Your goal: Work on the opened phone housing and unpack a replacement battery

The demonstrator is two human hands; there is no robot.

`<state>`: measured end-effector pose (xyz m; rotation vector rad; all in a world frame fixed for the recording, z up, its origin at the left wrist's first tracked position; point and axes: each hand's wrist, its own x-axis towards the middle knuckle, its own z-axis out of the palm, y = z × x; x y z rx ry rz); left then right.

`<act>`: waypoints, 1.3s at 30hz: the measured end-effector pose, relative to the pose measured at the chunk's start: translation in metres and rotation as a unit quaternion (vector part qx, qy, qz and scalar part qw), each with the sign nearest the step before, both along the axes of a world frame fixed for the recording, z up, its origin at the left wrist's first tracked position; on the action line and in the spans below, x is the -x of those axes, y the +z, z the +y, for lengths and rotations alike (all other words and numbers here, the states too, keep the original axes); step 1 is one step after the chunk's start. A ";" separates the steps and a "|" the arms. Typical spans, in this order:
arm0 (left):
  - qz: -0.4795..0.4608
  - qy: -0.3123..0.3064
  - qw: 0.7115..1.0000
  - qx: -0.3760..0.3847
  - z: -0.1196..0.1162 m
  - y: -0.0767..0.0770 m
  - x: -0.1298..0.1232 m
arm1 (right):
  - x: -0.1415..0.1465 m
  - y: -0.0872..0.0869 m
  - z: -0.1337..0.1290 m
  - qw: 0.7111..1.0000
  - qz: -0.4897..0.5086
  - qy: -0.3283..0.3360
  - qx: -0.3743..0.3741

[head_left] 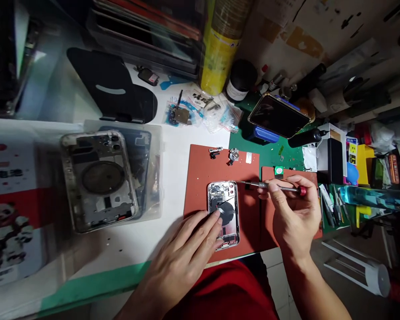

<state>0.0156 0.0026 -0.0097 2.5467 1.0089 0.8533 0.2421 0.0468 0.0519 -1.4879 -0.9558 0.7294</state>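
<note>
An opened phone housing with bare inner parts and a round dark coil lies on the reddish-brown mat. My left hand rests over its left side, fingers stretched out flat, fingertips touching it. In my right hand is a slim screwdriver with a red end cap, pinched between thumb and fingers. The screwdriver's tip points left, near the top right corner of the housing; whether they touch I cannot tell. Small camera modules and another small part sit on the mat above.
Left of the mat, a second phone housing leans on a clear plastic case. Behind stand a yellow spray can, a black jar and a propped phone. A blue bottle and tools crowd the right side.
</note>
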 end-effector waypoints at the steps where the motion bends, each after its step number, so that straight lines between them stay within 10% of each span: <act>1: -0.001 0.002 1.000 0.002 0.000 0.000 0.000 | 0.003 -0.003 0.000 1.000 0.002 0.006 0.000; 18: -0.068 0.036 0.997 0.023 -0.004 0.008 0.003 | 0.036 -0.032 0.011 0.996 -0.007 0.080 0.027; 26: -0.124 0.230 0.957 0.128 -0.012 0.007 0.009 | 0.020 -0.004 -0.020 0.979 0.146 0.110 0.095; 39: -0.216 0.100 0.953 0.187 0.000 0.010 0.008 | 0.018 -0.007 -0.055 0.958 0.204 0.127 0.158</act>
